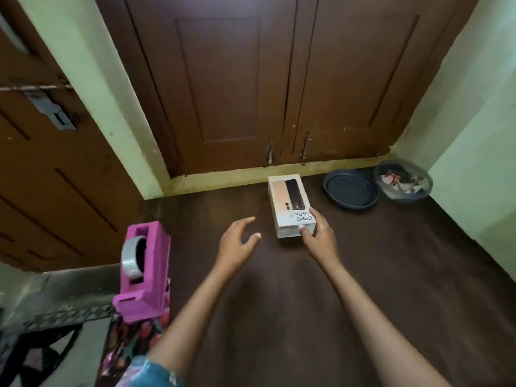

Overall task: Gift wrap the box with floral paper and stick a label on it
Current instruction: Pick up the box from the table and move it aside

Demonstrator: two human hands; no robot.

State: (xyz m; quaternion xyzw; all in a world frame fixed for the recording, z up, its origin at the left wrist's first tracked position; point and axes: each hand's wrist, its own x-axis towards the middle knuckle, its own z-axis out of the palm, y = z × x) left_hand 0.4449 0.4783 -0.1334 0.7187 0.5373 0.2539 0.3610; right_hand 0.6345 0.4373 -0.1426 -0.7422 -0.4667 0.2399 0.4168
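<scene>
A white phone box lies flat on the dark brown surface, near the back wall. My right hand holds its near right corner, thumb on the front face and fingers along the right side. My left hand hovers open just left of the box, fingers spread, touching nothing. Floral paper hangs folded over the surface's left edge, under a pink tape dispenser holding a roll of clear tape.
A dark blue lid or dish and a clear tub with scraps inside stand at the back right corner. Brown wooden doors rise behind. Green walls close in on the left and right. The surface's left edge drops to a metal rack.
</scene>
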